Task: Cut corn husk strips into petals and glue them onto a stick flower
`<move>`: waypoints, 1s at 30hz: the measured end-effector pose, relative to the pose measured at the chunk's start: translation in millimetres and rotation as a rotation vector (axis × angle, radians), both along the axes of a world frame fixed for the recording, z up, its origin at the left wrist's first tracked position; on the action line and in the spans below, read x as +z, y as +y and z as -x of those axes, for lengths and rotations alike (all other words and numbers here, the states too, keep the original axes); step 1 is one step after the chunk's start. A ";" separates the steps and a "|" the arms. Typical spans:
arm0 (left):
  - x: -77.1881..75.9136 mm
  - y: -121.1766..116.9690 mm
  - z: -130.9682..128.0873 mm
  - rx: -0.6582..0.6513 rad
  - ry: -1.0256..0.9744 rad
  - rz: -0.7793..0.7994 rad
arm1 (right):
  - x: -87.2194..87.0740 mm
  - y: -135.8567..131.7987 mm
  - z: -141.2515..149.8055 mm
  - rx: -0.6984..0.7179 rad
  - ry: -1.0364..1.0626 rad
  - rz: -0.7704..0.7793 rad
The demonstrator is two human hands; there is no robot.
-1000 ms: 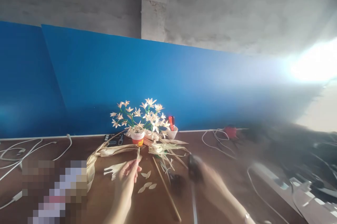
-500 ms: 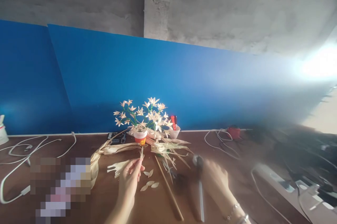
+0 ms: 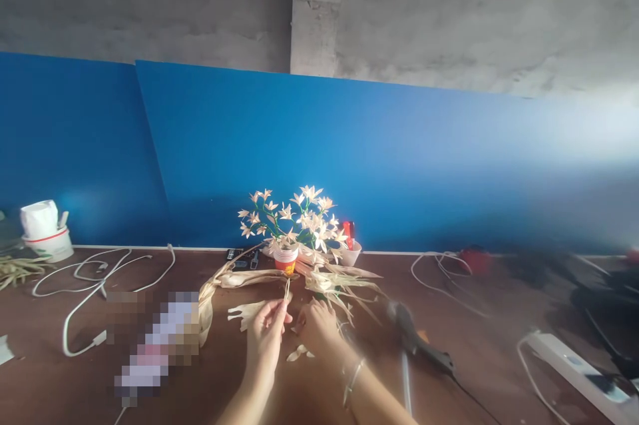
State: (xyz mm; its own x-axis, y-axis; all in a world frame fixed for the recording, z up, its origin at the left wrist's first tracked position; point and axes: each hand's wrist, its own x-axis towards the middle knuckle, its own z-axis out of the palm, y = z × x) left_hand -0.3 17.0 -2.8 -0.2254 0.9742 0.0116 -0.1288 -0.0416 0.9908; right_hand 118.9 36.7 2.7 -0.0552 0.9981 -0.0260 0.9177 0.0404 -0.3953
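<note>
The left hand [image 3: 269,332] is raised with thumb and fingers pinched together, while the right hand [image 3: 318,324] reaches in close beside it, palm down, its wrist [image 3: 354,372] bent and its forearm angled inward.

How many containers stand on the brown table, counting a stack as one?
3: red-and-white paper cup below the cream flowers; small white cup right of it; red-striped white tub at far left. The flowers may hide more.

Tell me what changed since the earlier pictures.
The right hand has let go of the black tool, which lies on the table, and moved left beside the left hand. The left hand still pinches a thin pale piece; the flowers and cup stayed put.
</note>
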 end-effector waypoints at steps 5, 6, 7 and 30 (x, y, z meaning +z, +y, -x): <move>-2.8 0.4 -0.5 0.008 0.017 0.001 | -3.1 -7.3 -1.7 0.049 0.149 -0.041; -2.7 0.4 -0.4 0.008 0.026 0.002 | -3.4 -8.4 -2.5 0.052 0.201 -0.055; -2.6 0.4 -0.3 0.005 0.039 0.001 | -3.6 -9.0 -3.9 0.050 0.265 -0.067; 3.1 -15.6 -23.6 -0.186 -0.282 0.139 | 1.9 -25.7 -36.1 -0.085 1.516 0.005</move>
